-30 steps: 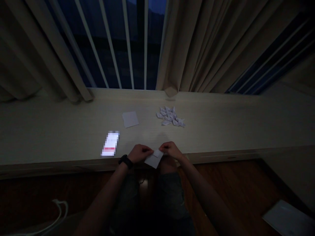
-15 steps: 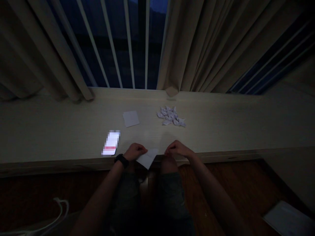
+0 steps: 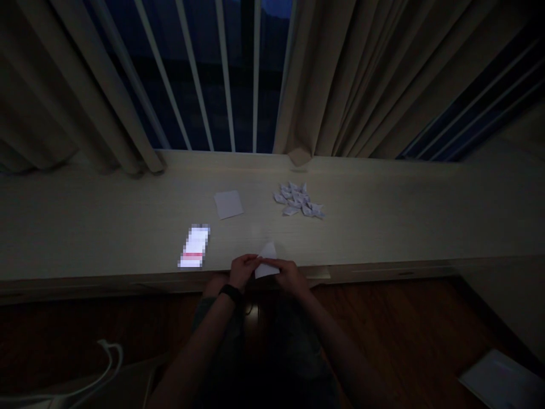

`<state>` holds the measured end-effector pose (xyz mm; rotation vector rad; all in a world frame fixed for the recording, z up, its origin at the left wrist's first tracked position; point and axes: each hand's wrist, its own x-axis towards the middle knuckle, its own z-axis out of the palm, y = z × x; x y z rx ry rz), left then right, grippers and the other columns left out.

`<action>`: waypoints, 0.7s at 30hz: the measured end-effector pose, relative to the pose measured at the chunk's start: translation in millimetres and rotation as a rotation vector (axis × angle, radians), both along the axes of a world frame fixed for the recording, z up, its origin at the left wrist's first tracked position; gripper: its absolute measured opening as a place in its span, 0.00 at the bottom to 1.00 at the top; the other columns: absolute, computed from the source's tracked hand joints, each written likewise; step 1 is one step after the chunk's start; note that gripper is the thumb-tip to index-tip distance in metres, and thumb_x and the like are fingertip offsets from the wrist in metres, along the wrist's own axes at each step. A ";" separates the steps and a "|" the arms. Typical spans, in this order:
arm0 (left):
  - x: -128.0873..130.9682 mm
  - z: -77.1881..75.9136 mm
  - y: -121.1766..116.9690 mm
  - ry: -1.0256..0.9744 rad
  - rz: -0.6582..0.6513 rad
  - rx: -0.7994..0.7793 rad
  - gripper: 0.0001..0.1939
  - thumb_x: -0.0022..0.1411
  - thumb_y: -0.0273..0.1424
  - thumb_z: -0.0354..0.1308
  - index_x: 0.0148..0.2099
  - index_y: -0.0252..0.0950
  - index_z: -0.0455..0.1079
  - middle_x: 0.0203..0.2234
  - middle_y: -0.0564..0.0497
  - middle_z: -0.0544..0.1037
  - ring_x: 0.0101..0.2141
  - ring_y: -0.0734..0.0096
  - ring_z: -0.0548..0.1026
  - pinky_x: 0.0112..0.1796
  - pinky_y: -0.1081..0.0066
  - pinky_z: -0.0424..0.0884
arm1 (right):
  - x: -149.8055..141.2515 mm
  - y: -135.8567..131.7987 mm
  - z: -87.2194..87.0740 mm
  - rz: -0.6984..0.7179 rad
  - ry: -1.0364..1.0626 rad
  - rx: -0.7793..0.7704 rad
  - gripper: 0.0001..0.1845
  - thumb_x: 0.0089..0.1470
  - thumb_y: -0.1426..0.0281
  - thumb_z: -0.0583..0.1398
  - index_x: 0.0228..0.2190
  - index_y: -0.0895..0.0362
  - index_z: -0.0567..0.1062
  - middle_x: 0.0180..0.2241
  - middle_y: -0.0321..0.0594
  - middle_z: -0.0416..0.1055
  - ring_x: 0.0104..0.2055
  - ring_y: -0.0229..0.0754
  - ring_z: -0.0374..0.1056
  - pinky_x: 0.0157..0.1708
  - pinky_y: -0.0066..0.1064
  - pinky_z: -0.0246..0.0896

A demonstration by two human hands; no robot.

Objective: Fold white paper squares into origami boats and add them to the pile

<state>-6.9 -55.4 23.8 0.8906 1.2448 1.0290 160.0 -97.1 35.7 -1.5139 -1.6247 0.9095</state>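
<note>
A small white folded paper sits between my hands at the near edge of the long pale ledge. My left hand, with a dark watch on the wrist, pinches its left side. Fingers of my right hand close on its lower right part. The paper points up to a peak above my fingers. A flat white paper square lies further back on the ledge. To its right is a heap of several small folded paper pieces.
A lit phone lies on the ledge left of my hands. Curtains and a barred dark window stand behind. A white cable and a pale flat object lie on the wooden floor.
My right hand came back to the paper after letting go half a second ago. Both hands drew close together and the paper now stands up in a peak.
</note>
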 end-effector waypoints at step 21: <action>9.0 14.9 -2.7 -0.152 0.159 -0.053 0.22 0.34 0.36 0.72 0.33 0.31 0.72 0.24 0.49 0.77 0.24 0.73 0.72 0.26 0.73 0.66 | 12.5 21.6 -2.2 0.151 0.189 -0.055 0.14 0.44 0.66 0.64 0.37 0.51 0.80 0.38 0.37 0.77 0.39 0.43 0.73 0.41 0.33 0.66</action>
